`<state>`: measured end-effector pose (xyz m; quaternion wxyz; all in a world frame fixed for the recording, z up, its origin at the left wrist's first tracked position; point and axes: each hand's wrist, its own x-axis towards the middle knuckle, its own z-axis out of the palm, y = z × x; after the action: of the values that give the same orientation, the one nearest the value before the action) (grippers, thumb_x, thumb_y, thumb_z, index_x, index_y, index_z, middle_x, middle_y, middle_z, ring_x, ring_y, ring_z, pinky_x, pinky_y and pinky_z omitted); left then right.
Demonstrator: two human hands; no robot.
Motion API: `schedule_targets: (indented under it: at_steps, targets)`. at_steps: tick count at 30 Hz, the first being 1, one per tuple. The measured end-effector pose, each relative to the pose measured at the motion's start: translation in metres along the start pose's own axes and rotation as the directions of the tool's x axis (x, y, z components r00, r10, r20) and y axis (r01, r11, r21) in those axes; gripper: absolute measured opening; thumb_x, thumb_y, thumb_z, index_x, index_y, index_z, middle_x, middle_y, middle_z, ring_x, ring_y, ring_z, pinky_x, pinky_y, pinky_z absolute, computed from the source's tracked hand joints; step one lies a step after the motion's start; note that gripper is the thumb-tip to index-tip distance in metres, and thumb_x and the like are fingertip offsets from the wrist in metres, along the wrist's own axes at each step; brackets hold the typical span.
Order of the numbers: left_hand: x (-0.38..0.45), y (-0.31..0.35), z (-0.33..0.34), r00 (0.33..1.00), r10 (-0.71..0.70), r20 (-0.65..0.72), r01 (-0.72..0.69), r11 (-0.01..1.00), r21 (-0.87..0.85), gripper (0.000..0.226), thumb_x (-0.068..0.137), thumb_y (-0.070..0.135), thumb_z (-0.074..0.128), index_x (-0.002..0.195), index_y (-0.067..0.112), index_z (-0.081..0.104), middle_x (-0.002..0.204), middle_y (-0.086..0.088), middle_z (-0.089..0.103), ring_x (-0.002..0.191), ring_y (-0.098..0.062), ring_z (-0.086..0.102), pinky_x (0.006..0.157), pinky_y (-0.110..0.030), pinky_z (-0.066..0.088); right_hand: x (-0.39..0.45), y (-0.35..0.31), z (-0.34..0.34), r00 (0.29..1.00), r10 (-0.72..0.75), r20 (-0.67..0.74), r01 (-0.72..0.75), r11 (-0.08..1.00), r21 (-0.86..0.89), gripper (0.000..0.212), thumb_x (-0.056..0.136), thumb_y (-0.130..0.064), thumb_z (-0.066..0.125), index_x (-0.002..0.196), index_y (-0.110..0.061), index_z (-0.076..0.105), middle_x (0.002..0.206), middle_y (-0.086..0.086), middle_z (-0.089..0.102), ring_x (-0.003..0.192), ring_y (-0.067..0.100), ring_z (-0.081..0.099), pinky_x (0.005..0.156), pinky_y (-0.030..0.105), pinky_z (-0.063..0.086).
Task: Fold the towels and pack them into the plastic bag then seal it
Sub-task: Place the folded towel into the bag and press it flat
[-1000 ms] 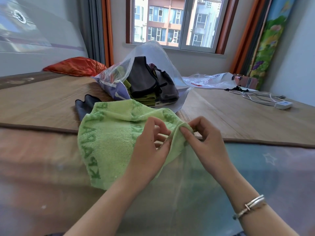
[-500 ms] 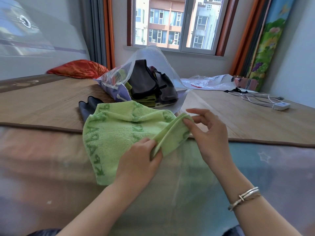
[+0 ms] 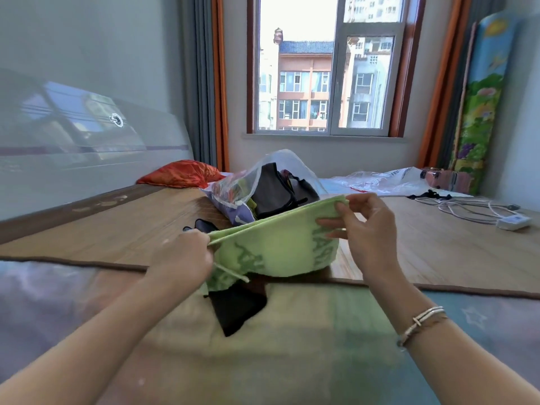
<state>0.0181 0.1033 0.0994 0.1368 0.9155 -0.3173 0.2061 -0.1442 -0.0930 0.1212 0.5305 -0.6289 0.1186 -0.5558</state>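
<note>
My left hand [image 3: 187, 252] and right hand [image 3: 365, 226] each pinch an end of the fluffy green terry towel [image 3: 274, 249], holding it doubled and sagging above the woven bamboo mat [image 3: 438, 244]. Just behind it the crinkly clear plastic bag [image 3: 263, 179] bulges with dark folded cloths, and a limp black cloth [image 3: 236, 308] lies under the towel

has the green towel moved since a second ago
Yes. The green towel is lifted off the mat and stretched between both hands, now overlapping the plastic bag behind it.

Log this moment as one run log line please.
step: folding | left hand: grips green towel | right hand: pinches towel | plastic bag: open, part-filled
</note>
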Motion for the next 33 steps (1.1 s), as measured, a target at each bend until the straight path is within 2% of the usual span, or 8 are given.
schedule_targets:
  at_steps: [4,9,15,19,22,26,29,33]
  targets:
    - [0.015,-0.012,-0.046,0.979,0.009,-0.206,-0.013,1.0,-0.017,0.017,0.093,0.019,0.049,0.099,0.017,0.064,0.098,-0.008,0.065,0.096,-0.032,0.062,0.08,-0.038,0.049,0.022,-0.042,0.003,0.995,-0.094,-0.042,0.097,0.992,0.076,0.01,0.094,-0.002,0.056,0.089,-0.01,0.053,0.093,0.009,0.062,0.068,0.027,0.073,0.067,0.035,0.06]
    - [0.019,-0.016,-0.094,0.926,-0.018,-0.378,-0.049,0.985,-0.165,0.017,0.094,0.025,0.059,0.101,0.016,0.072,0.087,-0.01,0.067,0.085,-0.036,0.061,0.07,-0.037,0.044,0.042,-0.072,0.002,0.974,-0.202,-0.1,0.207,0.978,0.04,0.005,0.095,-0.005,0.056,0.095,-0.008,0.053,0.093,0.0,0.06,0.07,0.018,0.072,0.072,0.031,0.06]
    - [0.019,-0.014,-0.131,0.833,-0.087,-0.546,-0.228,0.846,-0.482,0.003,0.085,0.021,0.071,0.087,0.018,0.07,0.082,-0.004,0.065,0.081,-0.022,0.058,0.072,-0.028,0.036,0.053,-0.085,-0.005,0.942,-0.28,-0.188,0.284,0.959,-0.004,0.011,0.097,-0.013,0.056,0.09,-0.017,0.049,0.092,-0.005,0.059,0.052,0.017,0.068,0.053,0.031,0.056]
    - [0.034,-0.012,-0.131,0.837,-0.106,-0.536,-0.247,0.801,-0.545,0.009,0.085,0.019,0.07,0.094,0.017,0.069,0.086,0.0,0.063,0.079,-0.016,0.056,0.069,-0.023,0.036,0.065,-0.079,-0.002,0.937,-0.265,-0.227,0.259,0.964,-0.055,0.019,0.098,-0.017,0.054,0.084,-0.024,0.044,0.093,-0.008,0.056,0.038,0.016,0.06,0.035,0.024,0.041]
    - [0.052,-0.019,-0.109,0.904,0.014,-0.426,-0.241,0.841,-0.485,0.013,0.084,0.009,0.07,0.09,0.02,0.065,0.082,0.003,0.062,0.073,-0.009,0.056,0.06,-0.012,0.036,0.081,-0.057,0.003,0.968,-0.16,-0.191,0.149,0.986,-0.069,0.015,0.099,-0.018,0.052,0.086,-0.021,0.044,0.094,-0.005,0.056,0.044,0.021,0.065,0.038,0.03,0.047]
    - [0.082,-0.039,-0.069,0.971,0.114,-0.212,-0.184,0.919,-0.348,0.025,0.077,0.0,0.071,0.086,0.023,0.068,0.085,0.003,0.067,0.085,-0.021,0.064,0.072,-0.031,0.045,0.106,-0.013,0.009,0.994,0.058,-0.09,-0.069,0.99,-0.121,0.007,0.099,-0.014,0.051,0.095,-0.012,0.045,0.097,0.01,0.061,0.053,0.026,0.07,0.049,0.038,0.057]
    - [0.103,-0.042,-0.051,0.961,0.075,-0.268,-0.167,0.925,-0.341,0.025,0.077,0.003,0.071,0.086,0.026,0.065,0.08,0.005,0.065,0.079,-0.02,0.061,0.069,-0.034,0.044,0.124,0.016,0.016,0.993,0.08,-0.09,-0.09,0.989,-0.114,0.006,0.098,-0.011,0.051,0.094,-0.013,0.047,0.102,0.016,0.063,0.059,0.025,0.071,0.057,0.037,0.059]
    - [0.119,-0.038,-0.031,0.911,0.01,-0.411,-0.185,0.903,-0.389,0.038,0.078,0.005,0.07,0.11,0.016,0.052,0.082,0.002,0.059,0.071,-0.018,0.055,0.064,-0.037,0.044,0.133,0.041,0.019,0.989,0.13,-0.071,-0.128,0.991,0.029,0.008,0.085,-0.013,0.055,0.087,-0.016,0.048,0.108,0.021,0.062,0.09,0.036,0.069,0.084,0.049,0.056]
